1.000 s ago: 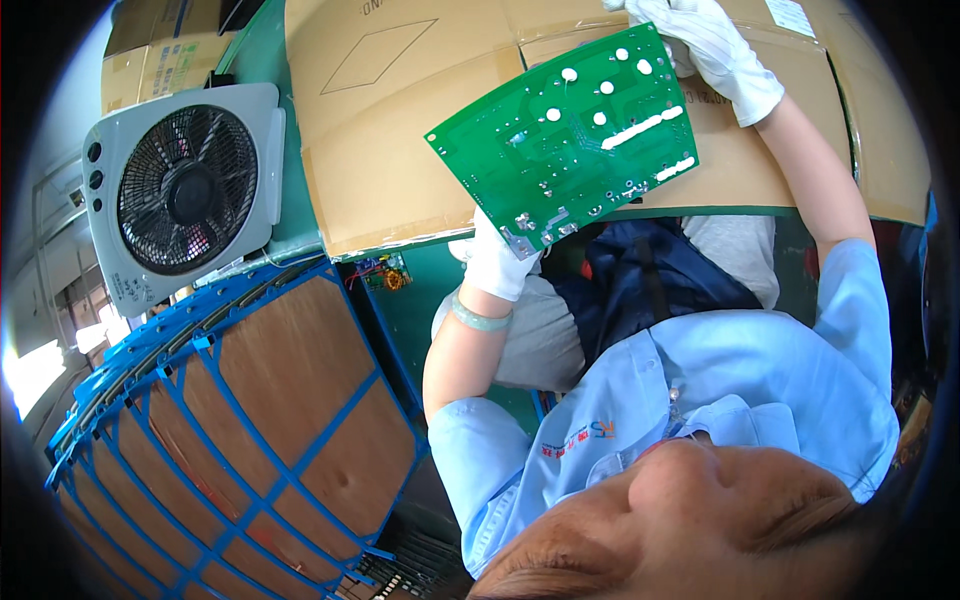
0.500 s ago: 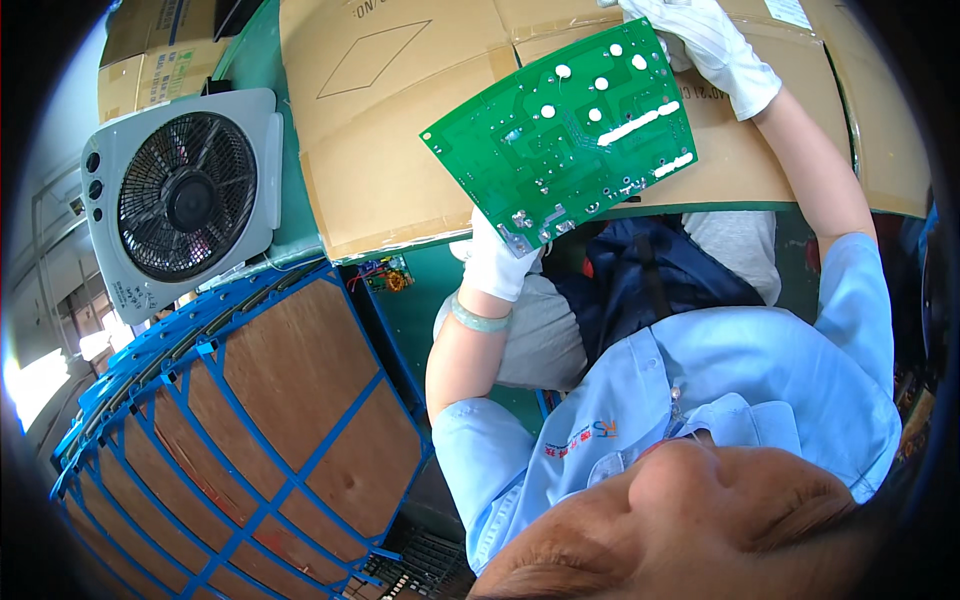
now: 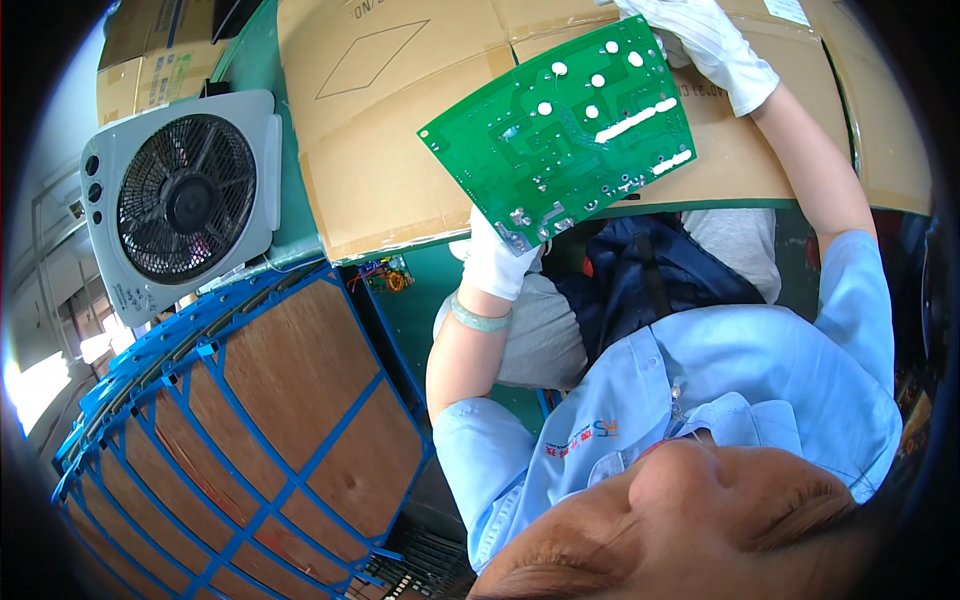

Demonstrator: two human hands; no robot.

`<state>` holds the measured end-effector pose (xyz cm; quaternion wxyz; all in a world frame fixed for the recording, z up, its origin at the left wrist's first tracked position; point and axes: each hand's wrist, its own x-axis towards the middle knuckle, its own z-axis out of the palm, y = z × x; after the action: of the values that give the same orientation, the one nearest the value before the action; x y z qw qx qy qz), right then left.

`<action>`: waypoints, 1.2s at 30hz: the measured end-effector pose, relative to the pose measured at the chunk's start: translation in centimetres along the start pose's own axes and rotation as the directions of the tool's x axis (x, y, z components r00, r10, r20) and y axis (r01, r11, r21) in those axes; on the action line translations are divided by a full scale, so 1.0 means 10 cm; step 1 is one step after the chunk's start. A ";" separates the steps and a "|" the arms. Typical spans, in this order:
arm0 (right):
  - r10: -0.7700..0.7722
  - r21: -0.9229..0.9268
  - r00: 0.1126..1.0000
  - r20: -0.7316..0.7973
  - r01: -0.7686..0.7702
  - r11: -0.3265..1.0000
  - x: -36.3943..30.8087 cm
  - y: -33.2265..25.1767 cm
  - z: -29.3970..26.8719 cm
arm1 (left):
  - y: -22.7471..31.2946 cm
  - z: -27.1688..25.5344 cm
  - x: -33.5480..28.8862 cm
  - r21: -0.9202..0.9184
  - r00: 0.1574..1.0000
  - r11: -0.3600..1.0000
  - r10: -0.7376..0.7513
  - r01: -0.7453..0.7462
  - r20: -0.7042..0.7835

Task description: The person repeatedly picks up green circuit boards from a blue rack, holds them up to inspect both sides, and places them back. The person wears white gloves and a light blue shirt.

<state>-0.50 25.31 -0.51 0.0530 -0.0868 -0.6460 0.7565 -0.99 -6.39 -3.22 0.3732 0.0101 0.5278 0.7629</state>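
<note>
Circuit board (image 3: pixel 560 130) stays gripped by the left hand (image 3: pixel 496 262); right hand (image 3: pixel 705 45) remains beside its far corner, grip unclear.

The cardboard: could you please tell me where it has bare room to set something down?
Bare cardboard lies between the box fan and circuit board, and right of the right forearm. It is crowded at the board, between left hand and right hand.
</note>
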 end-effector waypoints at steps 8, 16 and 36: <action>0.002 -0.026 1.000 0.002 -0.002 1.000 -0.02 -0.03 -0.03 | 0.06 0.08 -0.01 -0.188 0.999 0.981 -0.048 0.051 0.021; -0.149 -0.090 0.983 0.103 0.158 0.983 -0.02 -0.03 -0.07 | 0.07 0.09 -0.01 0.216 0.976 0.962 0.133 -0.169 0.173; -0.110 0.070 0.976 0.188 0.098 0.993 -0.12 -0.11 -0.05 | 0.13 -0.07 -0.06 0.901 0.914 0.194 0.206 -0.389 0.350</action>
<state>0.72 25.74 0.62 0.0326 0.0220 -0.6288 0.7766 -1.57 -7.51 -2.28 0.1733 0.3932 0.8370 0.3387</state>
